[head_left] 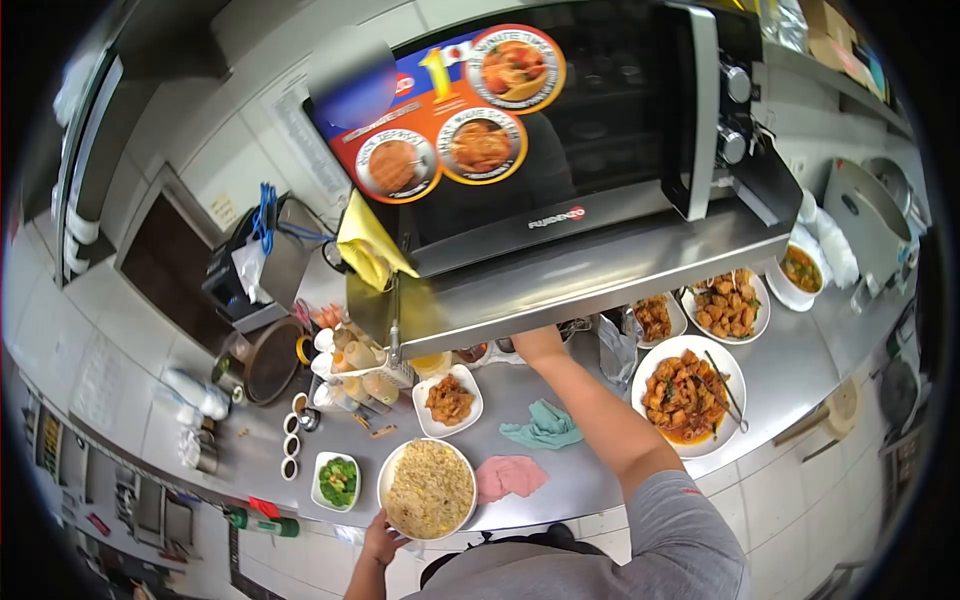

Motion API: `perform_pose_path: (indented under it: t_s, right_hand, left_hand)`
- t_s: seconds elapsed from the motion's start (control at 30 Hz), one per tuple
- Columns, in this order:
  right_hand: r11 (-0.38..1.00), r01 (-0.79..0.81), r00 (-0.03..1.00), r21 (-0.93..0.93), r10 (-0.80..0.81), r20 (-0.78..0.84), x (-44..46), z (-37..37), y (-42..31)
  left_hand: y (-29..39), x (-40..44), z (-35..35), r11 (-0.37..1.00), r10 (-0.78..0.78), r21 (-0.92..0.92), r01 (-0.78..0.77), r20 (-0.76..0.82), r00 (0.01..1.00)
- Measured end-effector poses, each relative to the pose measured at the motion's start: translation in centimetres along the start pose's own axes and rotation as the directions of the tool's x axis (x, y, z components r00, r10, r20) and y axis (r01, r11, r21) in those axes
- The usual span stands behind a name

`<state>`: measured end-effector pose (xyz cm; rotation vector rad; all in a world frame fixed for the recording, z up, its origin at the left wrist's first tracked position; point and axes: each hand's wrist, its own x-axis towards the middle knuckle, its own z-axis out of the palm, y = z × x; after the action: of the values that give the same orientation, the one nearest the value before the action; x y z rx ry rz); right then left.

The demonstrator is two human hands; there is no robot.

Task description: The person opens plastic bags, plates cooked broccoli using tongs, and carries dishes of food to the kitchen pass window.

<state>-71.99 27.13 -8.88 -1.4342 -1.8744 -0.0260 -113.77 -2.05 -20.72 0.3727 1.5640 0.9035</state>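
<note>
My left hand (382,540) is at the lower left edge of a round white bowl (470,516) heaped with fried rice (430,488), its fingers against the bowl's side. My right arm stretches forward, and my right hand (538,342) goes in under the steel shelf (600,290). Its fingers are hidden there, so what it touches does not show. A green cloth (543,426) and a pink cloth (510,477) lie on the steel counter (350,420). Beside the bowl stand a small dish of green vegetables (338,481) and a square plate of fried pieces (449,401).
A Fujidenzo microwave (600,120) sits on the shelf, with a yellow cloth (368,243) at its corner. At right are a large plate of saucy meat (685,395) with tongs and more plates. Sauce bottles (360,355) and several small sauce cups (291,445) stand at left.
</note>
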Motion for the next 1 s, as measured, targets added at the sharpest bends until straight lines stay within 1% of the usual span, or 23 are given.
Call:
perform_pose_path:
  t_s: [0.03, 0.07, 0.1, 0.13, 0.17, 0.2, 0.23, 0.3, 0.37, 0.43, 0.47, 0.53, 0.6, 0.67, 0.7, 0.77, 0.8, 0.87, 0.9, 0.97, 1.0]
  right_hand:
    - [0.995, -0.092, 0.993, 0.039, 0.088, 0.081, -0.1, -2.2, -0.7]
    - [0.995, -0.09, 0.986, -0.046, 0.095, 0.138, -0.7, -4.6, -1.6]
    - [0.993, -0.114, 0.985, -0.035, 0.118, 0.129, -1.9, -5.3, -1.4]
    - [0.996, -0.043, 0.995, 0.079, 0.05, -0.083, -3.4, -5.7, -1.1]
    - [0.985, 0.049, 0.955, 0.166, 0.002, -0.297, -4.9, -5.9, -0.7]
    - [0.982, 0.05, 0.914, 0.18, 0.028, -0.406, -6.2, -5.3, -0.1]
    - [0.983, 0.029, 0.91, 0.182, 0.049, -0.411, -7.8, -5.0, 0.5]
    - [0.955, -0.077, 0.848, 0.286, 0.213, -0.485, -11.0, -4.2, 1.3]
    - [0.944, -0.12, 0.816, 0.309, 0.271, -0.51, -14.0, -2.7, 2.3]
    - [0.907, -0.258, 0.864, 0.333, 0.371, -0.341, -16.2, -1.1, 3.2]
    - [0.852, -0.352, 0.867, 0.388, 0.453, -0.207, -16.7, -0.6, 3.3]
    - [0.83, -0.373, 0.856, 0.414, 0.48, -0.192, -17.1, 0.8, 3.6]
    - [0.815, -0.384, 0.851, 0.434, 0.495, -0.178, -17.1, 0.3, 3.4]
    - [0.81, -0.418, 0.844, 0.412, 0.514, -0.154, -17.4, -0.5, 3.1]
    - [0.812, -0.418, 0.848, 0.406, 0.509, -0.145, -17.7, -1.0, 2.6]
    - [0.788, -0.398, 0.817, 0.469, 0.537, -0.208, -17.9, -2.0, 1.5]
    - [0.798, -0.39, 0.833, 0.46, 0.519, -0.193, -17.9, -2.9, 0.6]
    - [0.682, -0.488, 0.812, 0.546, 0.583, -0.002, -18.1, -5.1, -1.8]
    - [0.696, -0.482, 0.83, 0.533, 0.557, 0.024, -18.4, -5.5, -2.7]
    - [0.661, -0.527, 0.836, 0.533, 0.514, 0.189, -19.3, -5.9, -4.7]
    - [0.676, -0.515, 0.853, 0.528, 0.465, 0.236, -19.6, -6.1, -6.1]
  left_hand:
    - [0.2, -0.5, 0.2, 1.0, 0.015, 0.013, -0.014, -0.02, 1.0]
    - [0.3, -1.0, 0.3, 1.0, 0.022, 0.02, -0.021, -0.054, 0.998]
    - [0.4, -1.0, -0.2, 0.999, 0.024, 0.047, -0.021, -0.058, 0.998]
    - [0.5, -0.6, -0.5, 1.0, 0.002, -0.015, -0.004, -0.139, 0.99]
    - [0.4, -0.5, -0.7, 0.997, -0.026, -0.08, 0.009, -0.217, 0.976]
    - [0.6, -0.1, -1.3, 0.995, -0.026, -0.098, 0.005, -0.217, 0.976]
    - [0.9, 0.3, -2.0, 0.997, -0.023, -0.075, 0.007, -0.216, 0.976]
    - [2.0, 0.7, -2.3, 0.996, -0.002, -0.085, -0.017, -0.222, 0.975]
    - [2.9, 0.9, -1.8, 0.999, -0.002, -0.048, -0.01, -0.233, 0.973]
    - [3.6, 1.0, -1.3, 0.997, -0.011, 0.075, 0.031, -0.253, 0.967]
    - [3.7, 1.1, -1.0, 0.992, -0.002, 0.12, 0.035, -0.264, 0.965]
    - [3.8, 1.2, -0.8, 0.986, 0.008, 0.161, 0.037, -0.273, 0.962]
    - [3.8, 1.9, -0.8, 0.981, 0.016, 0.189, 0.038, -0.276, 0.961]
    - [3.4, 2.7, -1.3, 0.972, 0.1, 0.234, -0.038, -0.262, 0.96]
    - [3.3, 2.8, -1.5, 0.974, 0.09, 0.225, -0.029, -0.265, 0.96]
    - [3.4, 3.8, -1.4, 0.945, 0.198, 0.301, -0.129, -0.214, 0.957]
    - [3.3, 4.0, -1.4, 0.944, 0.211, 0.3, -0.14, -0.221, 0.952]
    - [3.1, 4.0, -1.0, 0.939, 0.245, 0.299, -0.17, -0.234, 0.941]
    - [2.9, 3.7, -0.9, 0.935, 0.265, 0.299, -0.188, -0.242, 0.933]
    - [2.3, 4.3, -1.6, 0.929, 0.314, 0.279, -0.245, -0.237, 0.919]
    - [2.5, 4.2, -1.5, 0.935, 0.311, 0.248, -0.252, -0.237, 0.92]
